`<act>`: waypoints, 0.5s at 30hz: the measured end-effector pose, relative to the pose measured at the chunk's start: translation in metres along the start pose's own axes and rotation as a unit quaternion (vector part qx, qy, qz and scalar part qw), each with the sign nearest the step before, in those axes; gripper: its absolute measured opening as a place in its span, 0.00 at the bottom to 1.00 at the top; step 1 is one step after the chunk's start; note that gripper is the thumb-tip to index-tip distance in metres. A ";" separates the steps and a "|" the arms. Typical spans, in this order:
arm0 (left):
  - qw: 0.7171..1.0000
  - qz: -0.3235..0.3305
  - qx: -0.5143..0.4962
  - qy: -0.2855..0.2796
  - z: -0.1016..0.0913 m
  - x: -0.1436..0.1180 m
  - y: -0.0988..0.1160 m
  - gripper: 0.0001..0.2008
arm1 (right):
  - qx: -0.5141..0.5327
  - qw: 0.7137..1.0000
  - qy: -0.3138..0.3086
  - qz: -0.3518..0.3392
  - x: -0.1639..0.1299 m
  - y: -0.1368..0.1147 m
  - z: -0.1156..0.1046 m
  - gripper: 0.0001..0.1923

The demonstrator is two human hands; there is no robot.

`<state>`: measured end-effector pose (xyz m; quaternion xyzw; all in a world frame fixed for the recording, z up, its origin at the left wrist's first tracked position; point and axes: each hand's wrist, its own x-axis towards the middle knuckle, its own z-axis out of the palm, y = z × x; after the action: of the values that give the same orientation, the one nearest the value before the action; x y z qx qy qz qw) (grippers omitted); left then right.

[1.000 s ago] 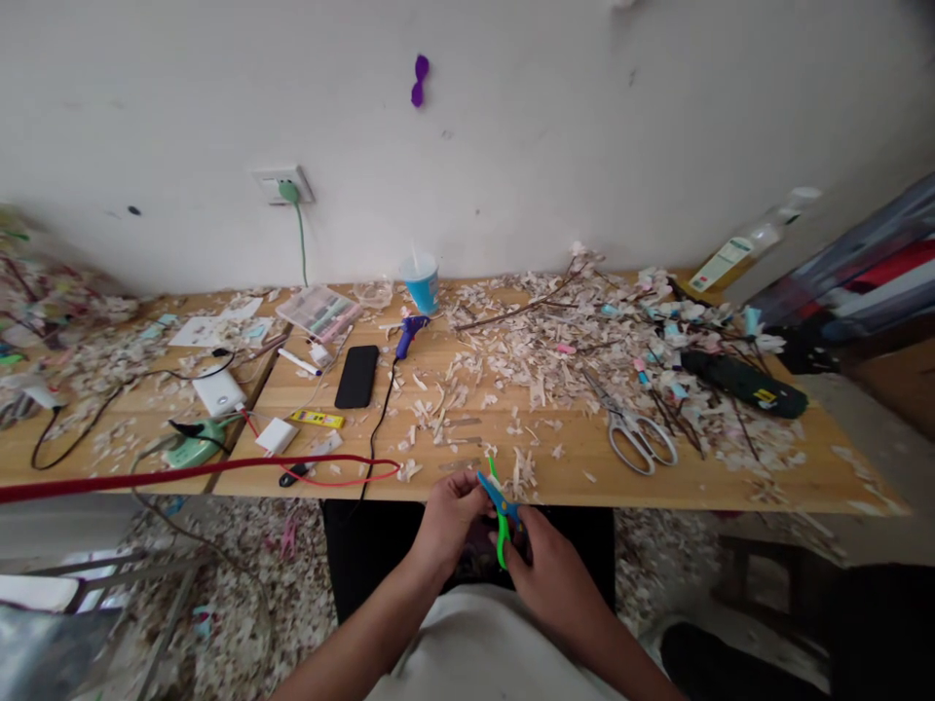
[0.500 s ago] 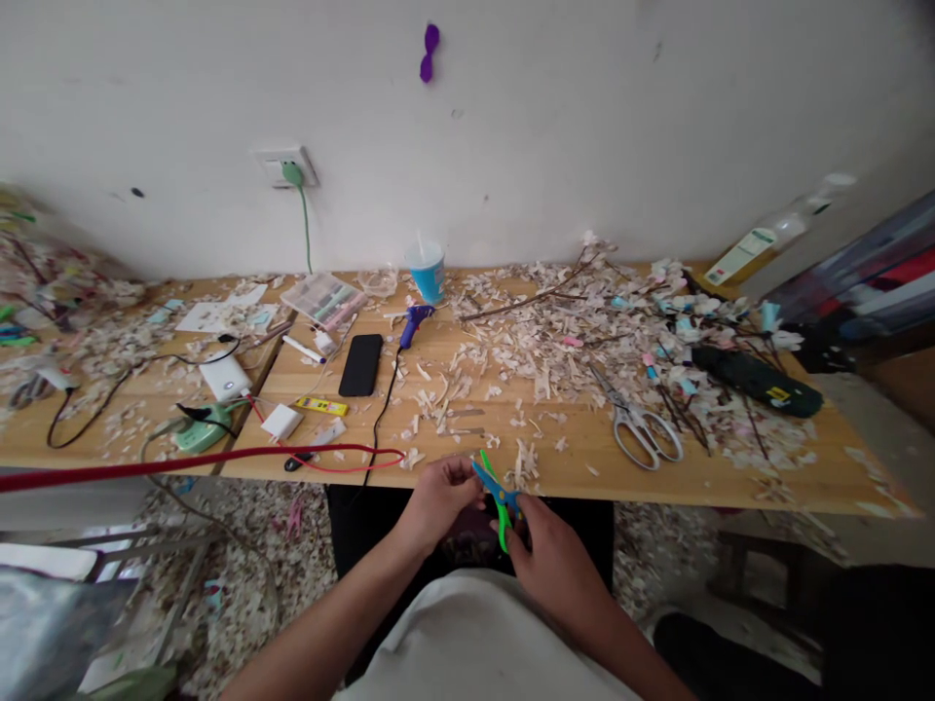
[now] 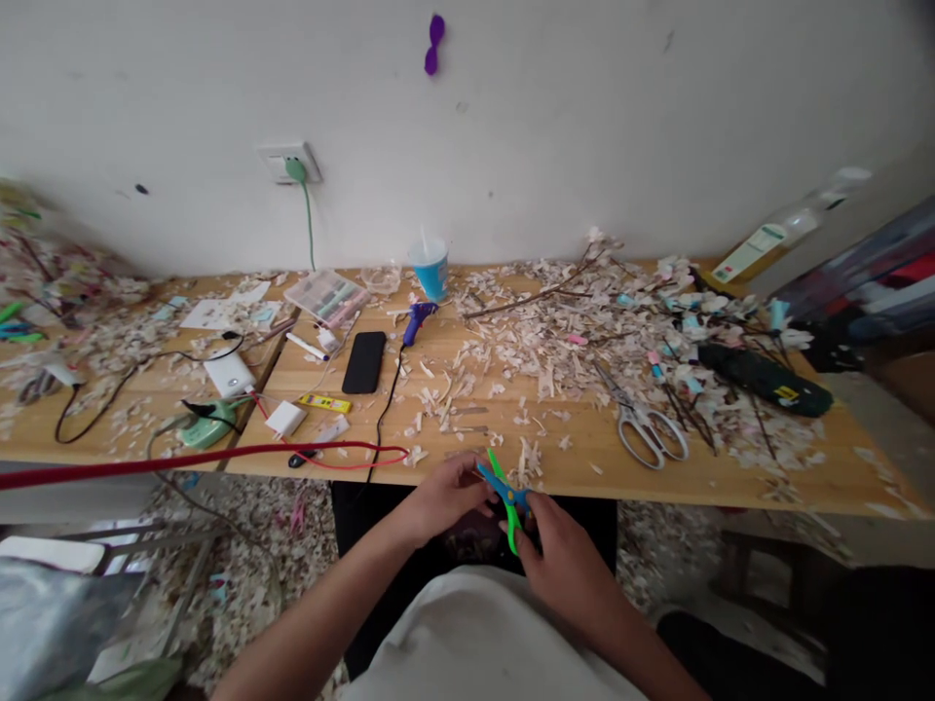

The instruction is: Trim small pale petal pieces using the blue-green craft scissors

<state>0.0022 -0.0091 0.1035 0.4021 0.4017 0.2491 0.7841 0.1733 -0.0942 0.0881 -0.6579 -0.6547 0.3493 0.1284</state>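
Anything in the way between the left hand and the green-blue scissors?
Nothing visible. The right hand grips the scissors, their parted blade tips close to the left hand's fingertips. The scraps lie beyond, not between. Whatever the left fingers may pinch is too small to tell.

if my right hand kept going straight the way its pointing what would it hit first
Probably the left hand: the right hand aims the blue-and-green scissors that way. Depth is unclear, so the blades might pass above its fingers.

Green-blue scissors (image 3: 509, 495) look plastic, the table (image 3: 577, 414) wooden.
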 end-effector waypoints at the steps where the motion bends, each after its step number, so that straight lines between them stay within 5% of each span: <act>1: 0.998 -0.011 -0.056 0.001 0.004 0.000 -0.004 0.10 | 0.001 1.000 0.014 0.000 0.000 0.001 0.002 0.08; 7: 0.963 -0.040 -0.254 0.083 0.020 -0.001 -0.031 0.12 | -0.013 0.999 0.050 -0.006 -0.004 0.010 0.014 0.12; 15: 0.976 0.006 -0.182 0.118 0.020 0.000 -0.029 0.12 | 0.001 1.000 0.009 0.021 -0.001 0.003 0.005 0.11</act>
<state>0.0211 -0.0342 0.0862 0.2234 0.4367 0.3684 0.7898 0.1721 -0.0972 0.0831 -0.6746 -0.6390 0.3469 0.1273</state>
